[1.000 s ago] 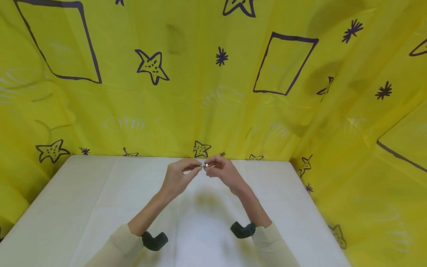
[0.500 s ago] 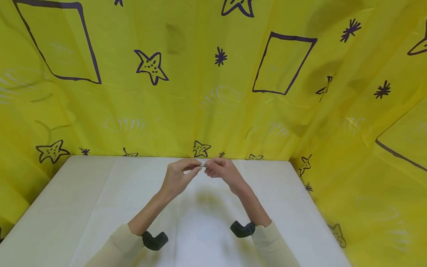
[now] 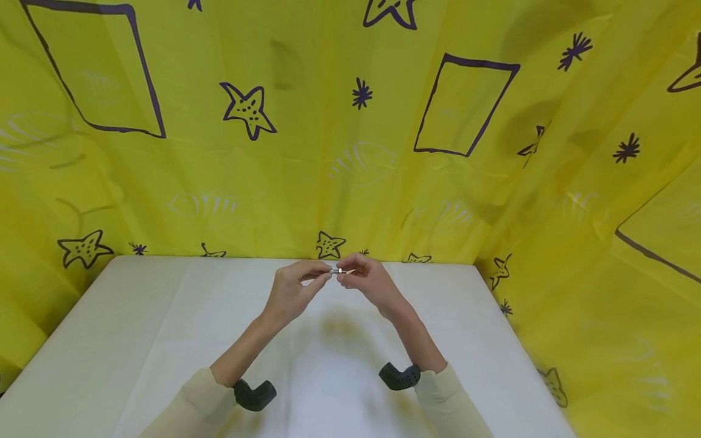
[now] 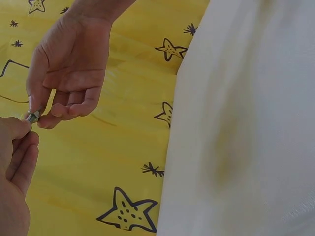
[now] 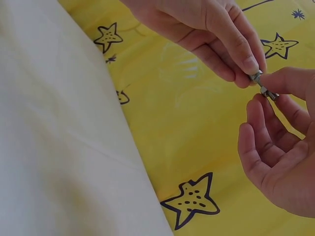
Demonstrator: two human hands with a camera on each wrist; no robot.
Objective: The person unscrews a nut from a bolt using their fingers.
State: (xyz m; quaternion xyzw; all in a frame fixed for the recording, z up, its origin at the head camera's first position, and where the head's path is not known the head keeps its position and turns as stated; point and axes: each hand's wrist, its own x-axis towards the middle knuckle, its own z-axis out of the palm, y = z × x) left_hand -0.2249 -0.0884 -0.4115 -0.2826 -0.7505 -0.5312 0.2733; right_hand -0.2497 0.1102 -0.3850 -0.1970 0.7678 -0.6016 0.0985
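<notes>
A small metal bolt [image 5: 260, 84] is between my two hands above the far part of the table. Its head end sits in the fingertips of my left hand [image 3: 292, 292], pinched by thumb and forefinger. A hex nut [image 5: 266, 91] is on the bolt's shank, with some thread showing past it in the right wrist view. My right hand [image 3: 376, 291] has its thumb and fingertips around the nut, the other fingers loosely bent. In the left wrist view the bolt is partly covered by fingers.
A white-covered table [image 3: 339, 377] lies beneath the hands. Yellow curtains [image 3: 306, 170] with dark drawn stars hang behind its far edge and along the right side. Dark curved wrist mounts [image 3: 254, 395] are worn on both forearms.
My right fingers closed over the nut and hid it half a second ago; now they are spread back and the nut shows again. My left hand has stayed in place.
</notes>
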